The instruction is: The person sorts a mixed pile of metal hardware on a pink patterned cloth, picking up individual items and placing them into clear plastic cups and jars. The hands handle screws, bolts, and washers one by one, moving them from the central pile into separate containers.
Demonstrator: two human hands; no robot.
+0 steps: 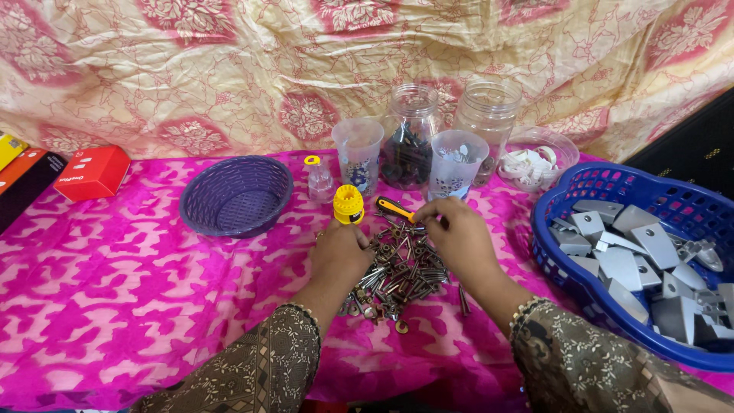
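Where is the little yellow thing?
In the head view, the yellow tool stands on the pink cloth, mid-table, just above the left hand, beside the pile of screws.

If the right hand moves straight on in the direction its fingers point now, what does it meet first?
Probably the orange-and-black tool: the right hand points up-left, fingertips almost at its tip. Beyond stands the yellow cap-shaped piece; depth is unclear.

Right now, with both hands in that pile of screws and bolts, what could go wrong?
The pile of screws and bolts lies loose on the pink cloth; a sweep of the left hand or right hand could scatter pieces, and one bolt already lies apart. The plastic cups and small bottle just behind look easy to tip.
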